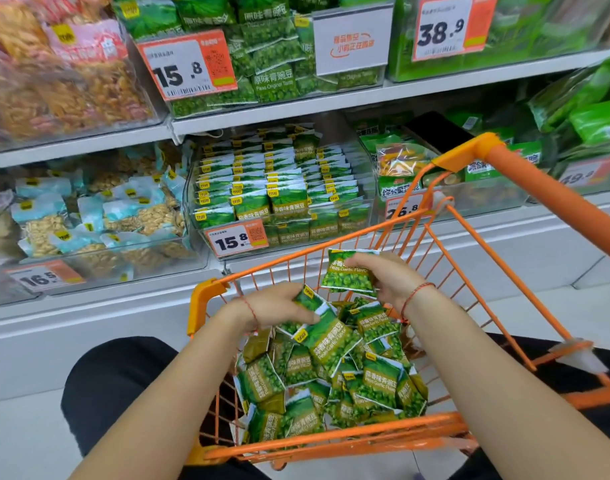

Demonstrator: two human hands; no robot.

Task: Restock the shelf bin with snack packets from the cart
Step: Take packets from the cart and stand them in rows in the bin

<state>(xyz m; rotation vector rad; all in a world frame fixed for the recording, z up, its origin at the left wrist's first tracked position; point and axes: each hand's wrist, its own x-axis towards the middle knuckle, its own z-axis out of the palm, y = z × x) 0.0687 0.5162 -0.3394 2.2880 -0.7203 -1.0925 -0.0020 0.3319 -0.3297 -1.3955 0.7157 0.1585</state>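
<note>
An orange wire cart point(331, 434) in front of me holds a heap of green garlic-pea snack packets point(334, 375). My left hand point(279, 308) reaches into the cart and grips a green packet point(312, 301) at the top of the heap. My right hand point(388, 278) holds another green packet point(348, 271) lifted above the heap, its printed face towards me. Straight ahead on the lower shelf stands the clear shelf bin point(366, 202), filled with neat rows of the same green packets point(279, 181), behind a 15.8 price tag point(236, 239).
Left of the bin is a clear bin of peanut packets point(99, 220). Right of it, behind the cart handle point(553, 188), sits a bin of mixed-bean packets point(400, 168). The upper shelf point(331, 102) carries more green pea packets. My dark-clothed knees flank the cart.
</note>
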